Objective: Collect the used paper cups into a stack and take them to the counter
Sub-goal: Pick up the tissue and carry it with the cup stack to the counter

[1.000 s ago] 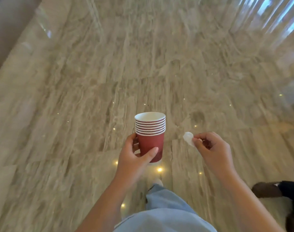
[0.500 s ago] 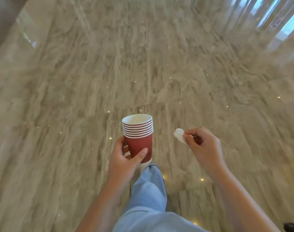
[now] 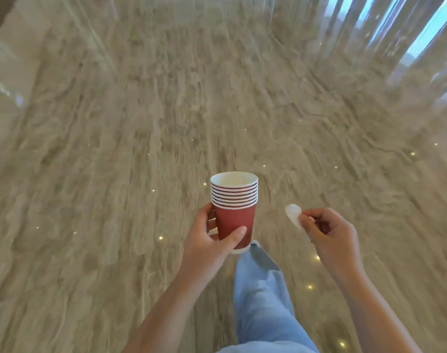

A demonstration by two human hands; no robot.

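Gripping the upright stack of red paper cups (image 3: 234, 208) low on its side, the left hand (image 3: 209, 242) carries it above the floor (image 3: 115, 174); the right hand (image 3: 328, 234), just beside, pinches a white scrap (image 3: 293, 215); no surface visible.

A polished beige stone floor (image 3: 115, 174) with wavy veining fills nearly the whole view, blurred and dotted with tiny pinpoints of reflected light (image 3: 161, 237). Down at the bottom, a pale blue trouser leg (image 3: 263, 296) reaches forward over the floor with a white shoe tip (image 3: 254, 242) just peeking out at its end, and up to the right of it there's a small white scrap (image 3: 293, 215), too blurred to identify. Bright blue-white vertical strips (image 3: 426, 29) gleam at top right, and a paler glossy surface (image 3: 11, 72) runs along the left edge.
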